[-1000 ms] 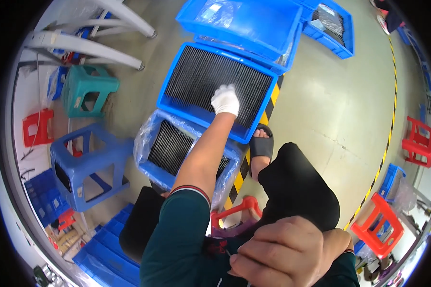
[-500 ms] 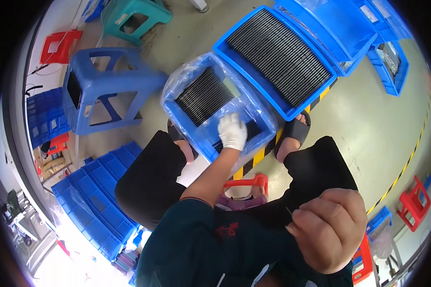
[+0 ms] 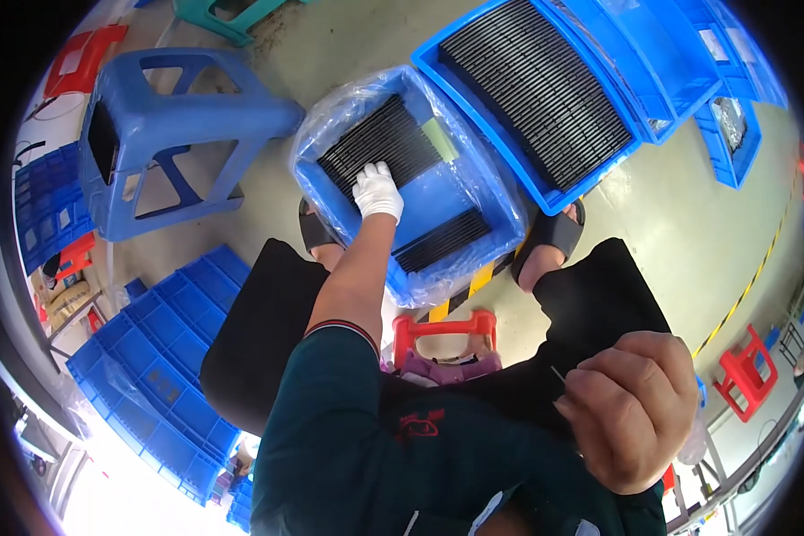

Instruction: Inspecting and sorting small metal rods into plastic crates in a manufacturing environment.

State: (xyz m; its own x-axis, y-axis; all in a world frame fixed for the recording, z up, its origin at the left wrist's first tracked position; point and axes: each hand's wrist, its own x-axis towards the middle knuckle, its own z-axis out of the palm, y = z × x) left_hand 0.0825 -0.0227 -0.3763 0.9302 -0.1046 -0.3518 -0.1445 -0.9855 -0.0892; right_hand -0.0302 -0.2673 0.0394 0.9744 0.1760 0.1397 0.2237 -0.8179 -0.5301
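Observation:
My left hand [image 3: 378,191], in a white glove, reaches into a blue bin [image 3: 305,183] lined with clear plastic. Its fingers are bent together on the near edge of a row of thin black plates [image 3: 380,138]; what they grip, if anything, is hidden. A smaller batch of black plates [image 3: 444,241] lies at the near side of the same bin, and a pale green slip [image 3: 439,140] sits at the end of the larger row. My bare right hand [image 3: 634,406] is closed at the lower right, pinching a thin, needle-like metal pin [image 3: 557,373] whose tip sticks out.
A second blue bin [image 3: 429,59] full of black plates stands against the lined bin's right side. More blue bins [image 3: 679,67] lie beyond it. A blue stool [image 3: 174,116] is at the left, above stacked blue crates [image 3: 165,366]. A red stool [image 3: 442,328] stands between my legs.
My left hand has moved left and away, from the smaller batch to the larger row, uncovering the smaller batch. My right hand keeps its pinch on the pin. The view has shifted slightly.

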